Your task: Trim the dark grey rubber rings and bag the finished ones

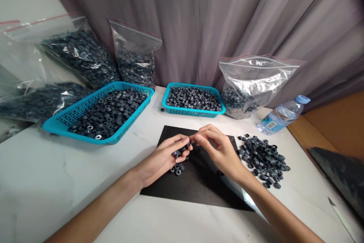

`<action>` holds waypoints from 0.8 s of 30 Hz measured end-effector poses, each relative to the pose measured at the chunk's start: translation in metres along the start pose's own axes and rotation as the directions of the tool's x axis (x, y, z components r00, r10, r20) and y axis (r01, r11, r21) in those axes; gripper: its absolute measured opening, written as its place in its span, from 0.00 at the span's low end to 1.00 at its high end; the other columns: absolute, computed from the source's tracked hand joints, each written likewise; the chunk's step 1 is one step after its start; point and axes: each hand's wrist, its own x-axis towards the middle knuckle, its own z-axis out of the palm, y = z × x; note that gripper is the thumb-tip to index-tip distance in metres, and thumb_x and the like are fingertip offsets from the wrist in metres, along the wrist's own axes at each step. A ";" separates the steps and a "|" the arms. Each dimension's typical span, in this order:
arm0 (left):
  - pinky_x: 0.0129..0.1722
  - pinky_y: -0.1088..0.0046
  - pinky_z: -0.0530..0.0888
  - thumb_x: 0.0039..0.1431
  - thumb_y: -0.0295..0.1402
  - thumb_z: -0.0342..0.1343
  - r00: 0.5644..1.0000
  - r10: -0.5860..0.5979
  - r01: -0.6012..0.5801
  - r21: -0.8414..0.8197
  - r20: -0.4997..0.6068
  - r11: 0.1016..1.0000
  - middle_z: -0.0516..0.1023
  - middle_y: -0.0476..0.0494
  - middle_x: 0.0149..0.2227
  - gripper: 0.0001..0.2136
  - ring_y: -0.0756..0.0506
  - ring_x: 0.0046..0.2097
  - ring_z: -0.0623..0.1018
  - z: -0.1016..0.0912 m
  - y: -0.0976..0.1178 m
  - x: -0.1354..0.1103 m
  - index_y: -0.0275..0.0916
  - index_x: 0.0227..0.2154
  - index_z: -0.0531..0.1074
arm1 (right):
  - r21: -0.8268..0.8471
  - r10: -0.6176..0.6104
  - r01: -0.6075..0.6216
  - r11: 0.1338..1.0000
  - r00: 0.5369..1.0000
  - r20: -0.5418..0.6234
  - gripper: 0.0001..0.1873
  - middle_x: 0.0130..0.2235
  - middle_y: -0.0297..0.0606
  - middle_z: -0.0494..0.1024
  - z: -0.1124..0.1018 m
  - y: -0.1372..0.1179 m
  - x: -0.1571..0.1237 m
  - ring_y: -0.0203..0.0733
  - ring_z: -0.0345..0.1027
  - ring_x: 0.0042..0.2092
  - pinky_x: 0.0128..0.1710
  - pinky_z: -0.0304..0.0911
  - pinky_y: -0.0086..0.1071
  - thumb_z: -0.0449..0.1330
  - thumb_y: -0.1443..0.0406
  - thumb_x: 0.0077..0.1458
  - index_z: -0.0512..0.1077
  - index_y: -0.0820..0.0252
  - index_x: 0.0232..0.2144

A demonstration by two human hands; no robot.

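My left hand [159, 158] is curled around several small dark grey rings [177, 154], held above a black mat [196, 190]. My right hand [220, 152] meets its fingertips, thumb and index finger brought together beside the left thumb. Whatever lies in that right-hand pinch is too small and hidden to make out. On the mat just below my left hand sit a few more rings [178, 170]. A heap of loose grey rings [264, 161] is spread on the white table to the right of my right hand.
Two blue baskets [109, 141] [193, 112] of rings stand at the left and back. Zip bags [82, 55] [136, 63] [241, 95] with rings lean behind them. A water bottle [281, 116] is at right, near a cardboard box [335, 125]. A knife-like blade [341, 218] lies at the right edge.
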 end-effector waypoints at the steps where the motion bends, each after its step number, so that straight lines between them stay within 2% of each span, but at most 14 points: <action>1: 0.30 0.81 0.64 0.66 0.32 0.56 1.000 0.001 -0.001 -0.001 0.004 1.000 0.70 0.44 0.38 0.06 0.53 0.35 0.67 0.000 0.001 0.000 0.34 0.39 0.76 | 0.002 0.005 -0.005 1.000 1.000 -0.019 0.13 0.37 0.38 0.74 -0.001 0.001 0.000 0.42 0.70 0.42 0.44 0.66 0.36 0.56 0.59 0.67 0.79 0.54 0.40; 4: 0.29 0.82 0.64 0.67 0.32 0.55 1.000 0.006 -0.005 -0.033 0.018 0.999 0.69 0.43 0.39 0.08 0.54 0.34 0.67 -0.001 0.002 -0.001 0.34 0.40 0.77 | -0.007 0.045 -0.046 0.999 0.996 -0.071 0.15 0.37 0.38 0.73 -0.003 0.006 0.000 0.41 0.71 0.39 0.42 0.66 0.35 0.52 0.58 0.69 0.78 0.56 0.41; 6: 0.29 0.83 0.65 0.67 0.32 0.55 0.999 0.007 -0.005 -0.068 0.034 0.998 0.68 0.43 0.38 0.08 0.54 0.34 0.67 -0.001 0.004 -0.002 0.33 0.40 0.77 | -0.047 0.067 -0.070 0.996 0.996 -0.054 0.15 0.39 0.39 0.74 -0.002 0.012 0.000 0.41 0.71 0.38 0.41 0.67 0.35 0.52 0.58 0.69 0.77 0.57 0.42; 9: 0.28 0.83 0.65 0.68 0.32 0.54 0.997 0.004 0.005 -0.127 0.073 0.992 0.68 0.44 0.36 0.09 0.54 0.32 0.67 0.000 0.006 -0.004 0.33 0.39 0.77 | -0.162 0.045 -0.037 0.986 0.998 0.049 0.14 0.43 0.43 0.75 0.001 0.021 0.007 0.43 0.73 0.42 0.44 0.68 0.38 0.50 0.61 0.69 0.73 0.59 0.46; 12: 0.27 0.84 0.65 0.68 0.31 0.54 0.992 0.013 0.010 -0.184 0.123 0.983 0.67 0.44 0.35 0.09 0.55 0.31 0.67 0.003 0.006 -0.005 0.32 0.37 0.77 | -0.216 -0.008 0.043 0.975 0.987 0.161 0.14 0.48 0.47 0.76 0.009 0.026 0.027 0.46 0.70 0.50 0.53 0.64 0.44 0.50 0.67 0.68 0.72 0.61 0.49; 15: 0.25 0.84 0.64 0.68 0.31 0.54 0.984 0.027 0.014 -0.230 0.174 0.973 0.66 0.44 0.34 0.09 0.55 0.29 0.66 0.002 0.006 -0.006 0.31 0.37 0.76 | -0.191 -0.064 0.135 0.972 0.939 0.337 0.17 0.51 0.47 0.76 0.018 0.027 0.058 0.48 0.69 0.55 0.57 0.63 0.44 0.56 0.74 0.60 0.73 0.62 0.51; 18: 0.24 0.84 0.63 0.68 0.30 0.54 0.982 0.059 -0.011 -0.258 0.179 0.966 0.64 0.46 0.32 0.09 0.56 0.28 0.64 -0.002 0.007 -0.005 0.30 0.37 0.76 | -0.135 -0.109 0.190 0.972 0.883 0.457 0.24 0.58 0.46 0.73 0.031 0.028 0.085 0.49 0.66 0.60 0.61 0.61 0.42 0.65 0.74 0.52 0.73 0.61 0.52; 21: 0.23 0.84 0.62 0.68 0.29 0.54 0.980 0.106 -0.053 -0.292 0.170 0.955 0.63 0.47 0.30 0.09 0.56 0.27 0.64 -0.008 0.013 -0.004 0.29 0.35 0.76 | -0.105 -0.128 0.203 0.973 0.866 0.484 0.27 0.61 0.44 0.70 0.050 0.031 0.101 0.50 0.60 0.64 0.64 0.56 0.44 0.70 0.71 0.47 0.73 0.59 0.52; 24: 0.23 0.84 0.63 0.67 0.29 0.55 0.973 0.142 -0.080 -0.312 0.184 0.947 0.63 0.47 0.30 0.08 0.55 0.27 0.64 -0.014 0.021 -0.006 0.29 0.35 0.76 | -0.113 -0.111 0.173 0.978 0.902 0.418 0.21 0.59 0.44 0.72 0.073 0.037 0.110 0.50 0.64 0.61 0.61 0.60 0.46 0.68 0.66 0.55 0.73 0.60 0.51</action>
